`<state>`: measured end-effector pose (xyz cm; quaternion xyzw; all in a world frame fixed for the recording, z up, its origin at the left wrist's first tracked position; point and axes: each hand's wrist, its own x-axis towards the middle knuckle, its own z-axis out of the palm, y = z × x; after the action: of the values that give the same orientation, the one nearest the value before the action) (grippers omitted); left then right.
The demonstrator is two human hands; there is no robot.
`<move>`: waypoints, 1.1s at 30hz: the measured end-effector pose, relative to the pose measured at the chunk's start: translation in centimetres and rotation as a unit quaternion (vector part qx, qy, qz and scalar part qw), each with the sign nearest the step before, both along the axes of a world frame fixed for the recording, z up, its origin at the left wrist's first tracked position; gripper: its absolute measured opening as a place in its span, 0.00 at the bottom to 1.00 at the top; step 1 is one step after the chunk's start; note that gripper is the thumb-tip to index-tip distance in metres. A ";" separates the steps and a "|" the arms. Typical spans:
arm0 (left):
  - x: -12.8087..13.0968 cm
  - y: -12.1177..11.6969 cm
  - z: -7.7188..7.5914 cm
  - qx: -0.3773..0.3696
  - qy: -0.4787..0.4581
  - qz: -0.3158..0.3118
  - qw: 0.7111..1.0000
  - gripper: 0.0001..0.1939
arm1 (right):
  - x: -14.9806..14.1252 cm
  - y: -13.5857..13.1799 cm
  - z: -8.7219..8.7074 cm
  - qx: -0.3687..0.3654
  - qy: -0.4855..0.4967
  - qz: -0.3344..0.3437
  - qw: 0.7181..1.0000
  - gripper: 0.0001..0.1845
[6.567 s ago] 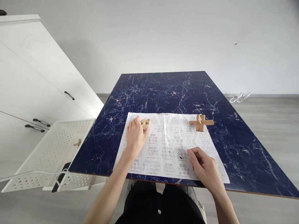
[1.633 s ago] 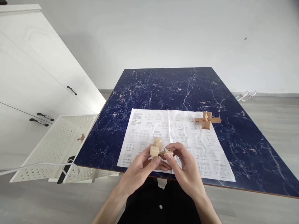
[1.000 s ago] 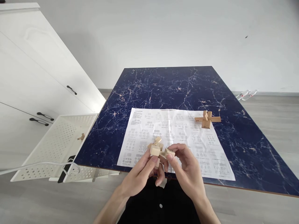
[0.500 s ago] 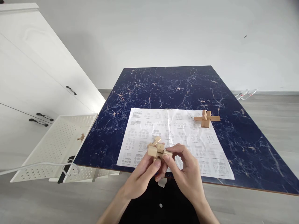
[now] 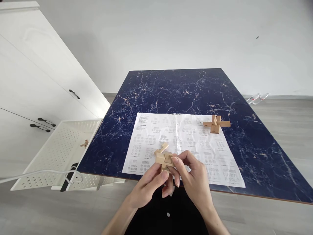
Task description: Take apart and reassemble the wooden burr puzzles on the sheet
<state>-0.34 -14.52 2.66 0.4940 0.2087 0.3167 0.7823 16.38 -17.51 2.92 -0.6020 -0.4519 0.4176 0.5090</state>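
A pale wooden interlocking puzzle (image 5: 160, 159) is held between my two hands, above the front part of the printed sheet (image 5: 161, 130). My left hand (image 5: 146, 188) grips it from the left and below, thumb at its lower side. On the right, my right hand (image 5: 193, 171) pinches the puzzle's right part with thumb and fingers; some fingertips are hidden beneath. Just behind the puzzle, a loose wooden stick (image 5: 163, 147) lies slanted on the sheet. Diagrams and small text cover the paper.
A darker wooden cross-shaped puzzle (image 5: 215, 124) rests at the sheet's right edge on the blue marbled table (image 5: 171, 91). Left of the table stands a white perforated basket (image 5: 52, 147) with a small wooden piece (image 5: 84, 143) inside, before a white cabinet (image 5: 41, 71). A white cable (image 5: 36, 174) crosses the basket.
The held puzzle has turned and its blocks sit closer together, with the right block no longer jutting out. My right hand's grip has shifted slightly. The loose stick shows more clearly.
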 end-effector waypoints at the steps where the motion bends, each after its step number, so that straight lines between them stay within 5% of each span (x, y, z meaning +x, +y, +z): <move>1: 0.0 0.0 -0.2 -0.005 0.000 0.001 1.000 0.16 | -0.1 0.0 0.2 -0.005 0.002 0.002 1.000 0.27; 7: 0.0 -0.4 -0.2 -0.038 0.008 0.029 0.999 0.19 | 0.3 0.4 0.5 -0.023 0.010 0.030 0.999 0.29; 17: -0.9 0.2 -0.2 -0.026 0.055 0.026 0.998 0.38 | 1.2 0.7 0.5 -0.040 0.107 0.097 0.989 0.23; 33: -0.7 0.7 -0.2 -0.024 0.066 0.037 0.997 0.41 | 1.2 0.9 -0.6 -0.070 0.159 0.068 0.982 0.29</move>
<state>-1.05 -13.78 2.43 0.4865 0.2855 0.3076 0.7663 17.56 -16.65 2.35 -0.5303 -0.3744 0.5722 0.5012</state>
